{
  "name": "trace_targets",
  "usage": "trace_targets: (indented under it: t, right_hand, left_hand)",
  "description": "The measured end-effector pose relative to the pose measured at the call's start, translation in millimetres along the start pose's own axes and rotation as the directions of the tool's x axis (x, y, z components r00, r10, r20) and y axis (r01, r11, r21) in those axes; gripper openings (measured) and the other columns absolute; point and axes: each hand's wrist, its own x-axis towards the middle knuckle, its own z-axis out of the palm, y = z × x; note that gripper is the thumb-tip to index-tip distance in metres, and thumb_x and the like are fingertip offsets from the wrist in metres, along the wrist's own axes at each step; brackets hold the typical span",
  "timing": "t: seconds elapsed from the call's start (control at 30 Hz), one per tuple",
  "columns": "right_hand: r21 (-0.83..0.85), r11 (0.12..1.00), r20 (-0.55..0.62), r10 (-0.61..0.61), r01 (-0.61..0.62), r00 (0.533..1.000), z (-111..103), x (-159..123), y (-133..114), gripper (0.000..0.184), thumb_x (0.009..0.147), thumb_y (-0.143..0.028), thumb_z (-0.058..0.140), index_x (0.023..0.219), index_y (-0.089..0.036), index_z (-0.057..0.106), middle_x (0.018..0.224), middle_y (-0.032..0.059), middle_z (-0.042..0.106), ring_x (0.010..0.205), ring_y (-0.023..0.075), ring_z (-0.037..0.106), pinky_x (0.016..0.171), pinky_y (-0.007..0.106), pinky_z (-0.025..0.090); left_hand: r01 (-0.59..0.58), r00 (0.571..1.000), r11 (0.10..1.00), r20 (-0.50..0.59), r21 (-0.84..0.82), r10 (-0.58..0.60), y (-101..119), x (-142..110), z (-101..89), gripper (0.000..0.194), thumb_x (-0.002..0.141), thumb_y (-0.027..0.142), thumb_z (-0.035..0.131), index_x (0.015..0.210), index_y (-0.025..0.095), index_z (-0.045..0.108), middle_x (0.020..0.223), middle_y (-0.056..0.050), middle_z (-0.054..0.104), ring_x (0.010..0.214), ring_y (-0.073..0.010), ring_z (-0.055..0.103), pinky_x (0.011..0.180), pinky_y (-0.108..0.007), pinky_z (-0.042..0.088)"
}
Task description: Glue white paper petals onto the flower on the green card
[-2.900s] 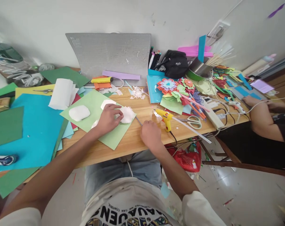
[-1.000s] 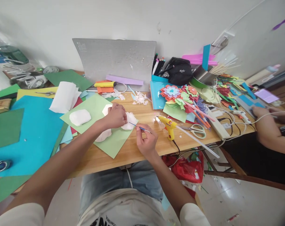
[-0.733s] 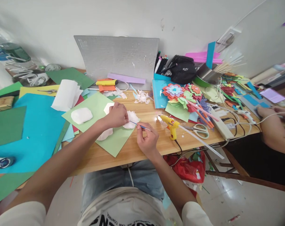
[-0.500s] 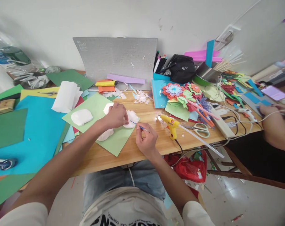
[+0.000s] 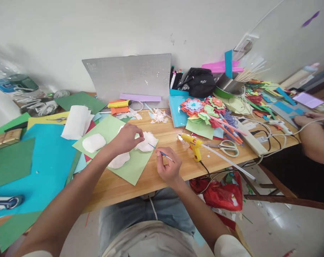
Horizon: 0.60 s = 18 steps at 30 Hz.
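My right hand (image 5: pixel 169 165) pinches a slim blue pen-like tool (image 5: pixel 163 154) with a fine dark tip. Its tip points at a white fringed paper piece (image 5: pixel 145 142) on the right corner of a light green sheet (image 5: pixel 132 171). Over the left edge of that piece is my left hand (image 5: pixel 128 138), its thumb and index finger curved and slightly apart. Two more white paper pieces rest on the sheet: a rounded stack (image 5: pixel 94 142) at the left and another (image 5: pixel 119 161) below my left wrist. A further white piece is mostly hidden behind my left hand.
A yellow glue gun (image 5: pixel 193 144) and scissors (image 5: pixel 226 147) lie to the right, near paper flowers (image 5: pixel 194 106) and a power strip (image 5: pixel 250 139). Blue card (image 5: pixel 51 153) covers the left side. A grey board (image 5: pixel 129 76) leans on the wall. A co-worker's arm (image 5: pixel 315 137) is at far right.
My right hand came in and raised the blue tool to the fringed paper. Since half a second ago, my left hand has lifted slightly and its fingers have parted. The view has tilted upward.
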Motion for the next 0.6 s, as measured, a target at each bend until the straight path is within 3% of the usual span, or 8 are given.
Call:
trace_targets:
  t: [0.1,0.2,0.4,0.6]
  right_hand:
    - [0.042,0.998,-0.049,-0.048,0.050,0.998,-9,-1,-2,0.017,0.087,-0.014,0.050,0.098,-0.020,0.062,0.083,0.0076,0.070,0.077,0.0180,0.066,0.071,0.033,0.056]
    - [-0.010,0.998,-0.076,-0.055,0.055,0.996,-22,-3,2,0.020,0.087,-0.014,0.051,0.102,-0.021,0.062,0.087,0.0086,0.071,0.082,0.0201,0.067,0.074,0.037,0.057]
    - [-0.189,0.980,0.031,-0.052,0.057,0.998,-38,-13,21,0.028,0.090,-0.015,0.048,0.113,-0.020,0.063,0.103,0.0123,0.069,0.096,0.0224,0.066,0.085,0.040,0.055]
    - [-0.184,0.980,0.046,-0.065,0.072,0.997,-36,-23,30,0.032,0.089,-0.010,0.049,0.118,-0.019,0.061,0.104,0.0124,0.067,0.097,0.0216,0.064,0.085,0.038,0.056]
  left_hand:
    - [0.023,0.999,1.000,-0.028,-0.022,-0.023,-2,11,-2.3,0.019,0.084,0.033,0.054,0.080,0.022,0.069,0.092,-0.004,0.071,0.092,-0.0237,0.062,0.086,-0.037,0.046]
    - [0.095,0.995,0.995,-0.043,0.024,-0.094,-5,39,1.2,0.022,0.084,0.032,0.053,0.085,0.021,0.072,0.093,-0.006,0.072,0.089,-0.0239,0.064,0.080,-0.035,0.047]
    - [0.121,0.993,0.973,-0.019,0.198,-0.120,-8,98,20.9,0.031,0.080,0.026,0.057,0.107,0.019,0.071,0.108,-0.011,0.070,0.098,-0.0263,0.062,0.082,-0.035,0.048]
    - [0.097,0.991,0.944,0.053,0.316,-0.120,2,114,39.5,0.026,0.081,0.025,0.054,0.097,0.014,0.072,0.106,-0.018,0.069,0.103,-0.0309,0.062,0.087,-0.039,0.047]
